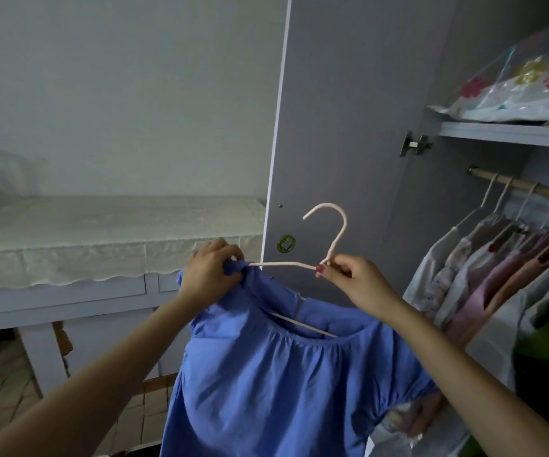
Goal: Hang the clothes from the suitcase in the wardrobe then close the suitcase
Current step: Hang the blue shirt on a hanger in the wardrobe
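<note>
A blue gathered-neck top [266, 384] hangs in front of me on a pale pink hanger [335, 235]. My left hand [210, 272] grips the top's left shoulder fabric at the hanger's left end. My right hand [348, 275] pinches the hanger at the base of its hook. The hanger's lower bar shows inside the neckline. To the right, the wardrobe rail [523, 188] carries several hung garments [484, 275]. The suitcase is not in view.
The open grey wardrobe door [348, 110] stands right behind the hanger. A shelf [510, 131] above the rail holds a clear bag of bedding [523, 87]. At left stands a white table with a cream cloth [101, 239], tiled floor beneath it.
</note>
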